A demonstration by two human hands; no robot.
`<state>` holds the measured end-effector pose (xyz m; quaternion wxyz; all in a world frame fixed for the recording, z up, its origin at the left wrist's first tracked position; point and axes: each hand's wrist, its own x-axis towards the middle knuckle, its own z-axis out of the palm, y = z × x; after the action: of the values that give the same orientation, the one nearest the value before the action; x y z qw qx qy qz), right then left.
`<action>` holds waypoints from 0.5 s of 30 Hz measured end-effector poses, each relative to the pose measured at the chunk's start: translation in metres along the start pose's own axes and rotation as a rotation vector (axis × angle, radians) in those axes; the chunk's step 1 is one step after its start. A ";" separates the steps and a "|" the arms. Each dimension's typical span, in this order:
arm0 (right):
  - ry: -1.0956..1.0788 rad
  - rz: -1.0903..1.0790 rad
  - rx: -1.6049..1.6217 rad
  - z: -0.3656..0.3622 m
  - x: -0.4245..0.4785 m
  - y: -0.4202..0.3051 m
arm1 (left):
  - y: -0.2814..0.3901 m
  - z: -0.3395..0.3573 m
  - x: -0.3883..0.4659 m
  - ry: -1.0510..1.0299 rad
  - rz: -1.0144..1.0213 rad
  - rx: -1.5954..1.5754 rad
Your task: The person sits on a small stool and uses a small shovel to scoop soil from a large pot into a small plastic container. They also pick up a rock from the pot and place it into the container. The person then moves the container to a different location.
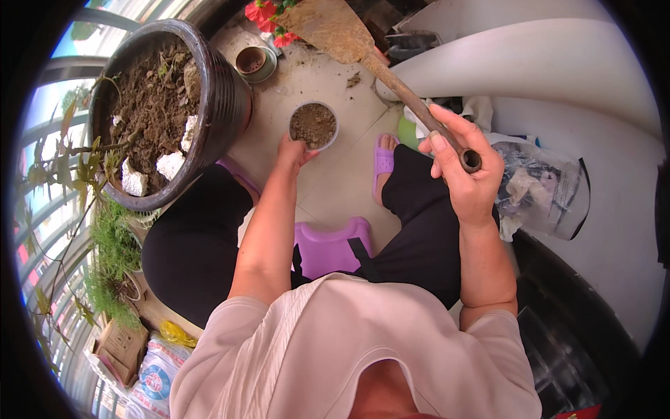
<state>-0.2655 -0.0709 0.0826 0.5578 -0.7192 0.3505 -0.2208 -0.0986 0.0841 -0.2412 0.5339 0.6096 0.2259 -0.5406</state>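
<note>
My left hand (298,153) grips the near side of a small white pot (338,130) filled with dry brown soil (313,125). The pot is upright over the tiled floor; whether it rests on it I cannot tell. In my right hand (463,152) is the hollow metal handle of a rusty hand shovel (335,29). Its broad blade is raised and points to the top of the view, in front of red flowers (260,11). To the left, a large dark glazed planter (203,110) holds loose soil and several white foam chunks (170,165).
A small brown flowerpot (251,60) sits in a green saucer beyond the planter. Crumbs of soil and a dry leaf (354,79) lie on the tiles. A purple plastic stool (330,249) is beneath me. A clear plastic bag (544,183) stands at right, by a white curved surface.
</note>
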 end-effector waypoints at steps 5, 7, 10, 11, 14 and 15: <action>-0.040 0.010 0.019 0.000 0.005 -0.003 | -0.012 -0.006 0.015 0.097 0.066 0.096; -0.032 -0.003 0.030 0.001 0.004 -0.003 | -0.007 -0.005 0.011 0.088 0.100 0.123; -0.025 -0.048 0.064 0.002 0.003 -0.002 | 0.002 0.003 -0.017 0.193 0.052 0.306; -0.017 -0.041 0.080 0.002 0.003 -0.004 | 0.012 0.007 -0.030 0.169 0.104 0.475; 0.054 -0.063 0.107 0.004 0.005 -0.015 | 0.078 0.025 -0.099 0.081 0.430 0.924; 0.080 -0.101 0.110 0.006 0.011 -0.017 | 0.096 0.027 -0.118 0.038 0.642 1.033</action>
<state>-0.2497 -0.0732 0.0961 0.5700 -0.6949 0.3234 -0.2961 -0.0648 0.0646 -0.0914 0.3015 0.8370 -0.2513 -0.3812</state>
